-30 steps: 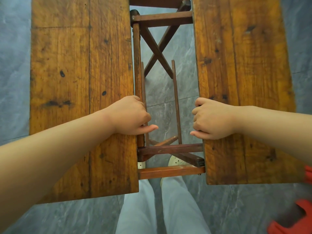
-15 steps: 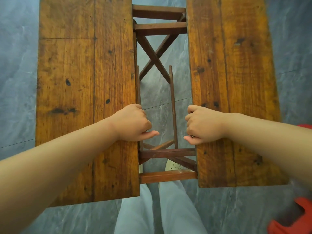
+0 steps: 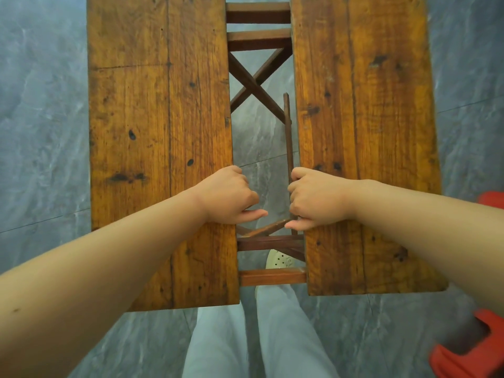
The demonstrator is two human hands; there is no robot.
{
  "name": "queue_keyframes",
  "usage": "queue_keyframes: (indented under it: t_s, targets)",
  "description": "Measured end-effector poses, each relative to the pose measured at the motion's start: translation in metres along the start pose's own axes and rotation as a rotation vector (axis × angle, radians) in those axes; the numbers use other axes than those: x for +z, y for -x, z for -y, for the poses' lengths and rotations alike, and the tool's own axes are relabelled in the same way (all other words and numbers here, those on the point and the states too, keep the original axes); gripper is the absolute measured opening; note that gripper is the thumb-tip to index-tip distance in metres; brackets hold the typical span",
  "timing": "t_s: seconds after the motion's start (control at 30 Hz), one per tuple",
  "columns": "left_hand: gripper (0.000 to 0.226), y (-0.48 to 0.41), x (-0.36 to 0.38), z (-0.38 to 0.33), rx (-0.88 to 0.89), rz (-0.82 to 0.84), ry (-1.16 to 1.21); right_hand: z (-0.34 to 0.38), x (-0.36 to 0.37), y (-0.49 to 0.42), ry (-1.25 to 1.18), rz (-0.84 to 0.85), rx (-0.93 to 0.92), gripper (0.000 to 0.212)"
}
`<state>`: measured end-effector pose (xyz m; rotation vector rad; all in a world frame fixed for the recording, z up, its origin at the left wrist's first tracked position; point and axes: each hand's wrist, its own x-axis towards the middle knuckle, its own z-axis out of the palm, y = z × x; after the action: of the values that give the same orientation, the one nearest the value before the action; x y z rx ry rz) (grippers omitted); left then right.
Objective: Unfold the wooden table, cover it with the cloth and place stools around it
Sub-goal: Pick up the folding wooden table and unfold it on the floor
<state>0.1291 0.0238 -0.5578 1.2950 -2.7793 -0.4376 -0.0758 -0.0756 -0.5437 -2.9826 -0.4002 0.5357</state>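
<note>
Wooden table: two leaves seen from above, left leaf (image 3: 161, 148) and right leaf (image 3: 362, 137), lying flat with an open slot between them.
Gap: narrower than a second ago; the inner edges have drawn closer together.
Frame (image 3: 257, 88): dark crossed braces and rails visible through the slot; a thin upright slat sits just beside the right leaf's inner edge.
Left hand (image 3: 227, 199): grip closed, fingers curled over the left leaf's inner edge, thumb pointing right.
Right hand (image 3: 316, 199): grip closed on the right leaf's inner edge, touching the slat.
Hands: nearer each other than in the earlier frames, still apart.
Red stool (image 3: 471, 347): near right on the grey floor (image 3: 41, 132), partly cut off.
Legs (image 3: 253, 336): pale trousers at the counter's near end.
</note>
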Motion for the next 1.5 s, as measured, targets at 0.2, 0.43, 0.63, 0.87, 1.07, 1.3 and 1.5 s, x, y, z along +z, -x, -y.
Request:
queue_keyframes:
  t_s: [0.2,0.43,0.63,0.87,1.07,1.3,1.5]
  targets:
    - [0.063,-0.006,0.014,-0.004,0.055,0.042,-0.011,0.009,0.022,0.009,-0.088,0.026,-0.010,0.073]
    - [0.058,0.004,0.013,0.003,0.151,0.065,-0.040,0.005,0.029,0.014,-0.098,-0.075,-0.085,0.066]
    - [0.057,0.009,0.012,0.006,0.230,0.097,-0.070,0.008,0.037,0.023,-0.038,-0.188,-0.091,0.064]
    - [0.061,0.002,0.019,0.005,0.210,0.120,-0.131,0.005,0.041,0.018,-0.025,-0.136,-0.087,0.071]
    - [0.060,-0.018,0.030,-0.005,0.181,0.139,-0.115,0.005,0.048,0.013,-0.019,-0.066,-0.078,0.074]
    - [0.065,-0.044,0.050,-0.010,0.188,0.155,-0.144,-0.001,0.067,0.008,-0.005,-0.104,-0.072,0.073]
    - [0.067,-0.045,0.059,-0.004,0.184,0.173,-0.092,-0.001,0.073,-0.006,-0.051,-0.139,-0.057,0.068]
